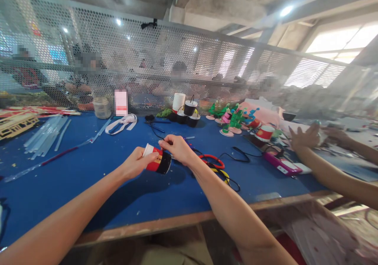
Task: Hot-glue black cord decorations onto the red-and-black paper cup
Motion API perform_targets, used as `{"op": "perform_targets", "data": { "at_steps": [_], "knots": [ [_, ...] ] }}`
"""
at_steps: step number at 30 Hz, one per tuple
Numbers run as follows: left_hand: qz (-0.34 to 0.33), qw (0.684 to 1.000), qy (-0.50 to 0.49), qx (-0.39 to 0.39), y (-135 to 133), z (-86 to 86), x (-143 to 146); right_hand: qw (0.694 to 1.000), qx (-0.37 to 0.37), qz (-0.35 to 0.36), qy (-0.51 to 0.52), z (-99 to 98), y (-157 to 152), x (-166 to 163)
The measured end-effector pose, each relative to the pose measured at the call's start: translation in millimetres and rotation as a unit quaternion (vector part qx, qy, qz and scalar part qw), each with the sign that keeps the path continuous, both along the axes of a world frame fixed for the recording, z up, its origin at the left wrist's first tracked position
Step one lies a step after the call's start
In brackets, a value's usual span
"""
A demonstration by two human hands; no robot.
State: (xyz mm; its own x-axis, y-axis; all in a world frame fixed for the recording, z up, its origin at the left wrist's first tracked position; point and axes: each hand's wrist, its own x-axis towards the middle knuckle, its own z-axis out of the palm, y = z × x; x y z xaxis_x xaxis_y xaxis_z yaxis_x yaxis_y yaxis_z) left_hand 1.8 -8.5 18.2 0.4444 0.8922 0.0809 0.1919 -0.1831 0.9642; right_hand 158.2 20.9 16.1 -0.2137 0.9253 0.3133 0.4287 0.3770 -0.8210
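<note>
My left hand (pixel 136 163) is wrapped round a paper cup (pixel 154 165) with a red and yellow band, a white end and a black end. The cup lies tilted on its side above the blue table. Close over it, my right hand (pixel 177 147) pinches a thin black cord (pixel 154 133) between thumb and fingertips; the cord runs up and left from there. Whether the cord is fixed to the cup I cannot tell.
Several black-and-white cups (pixel 190 108) stand at the back. Glue sticks (pixel 49 135) lie left, near a glass jar (pixel 102 107). Green pipe-cleaner figures (pixel 236 117), red-handled pliers (pixel 214 160) and a purple device (pixel 279 164) lie right. A co-worker's hands (pixel 307 136) work at far right.
</note>
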Motion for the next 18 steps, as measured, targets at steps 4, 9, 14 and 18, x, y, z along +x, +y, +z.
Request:
{"op": "perform_targets", "data": {
  "at_steps": [4, 9, 14, 18],
  "knots": [
    [0.013, 1.0, -0.011, -0.001, 0, 1.0, 0, 1.0, 0.005, -0.004, -0.027, -1.1, 0, -1],
    [0.061, 0.995, -0.079, -0.031, 4, 4.3, -2, 0.998, -0.046, -0.032, -0.004, 5.5, 0, 3],
    [0.099, 0.988, -0.115, -0.039, 8, 7.1, -4, 0.991, -0.135, -0.005, 0.016, 18.7, -11, 10],
    [0.088, 0.991, -0.097, -0.02, 8, 5.4, -4, 0.988, -0.147, 0.038, -0.017, 21.8, -20, 8]
  ]
}}
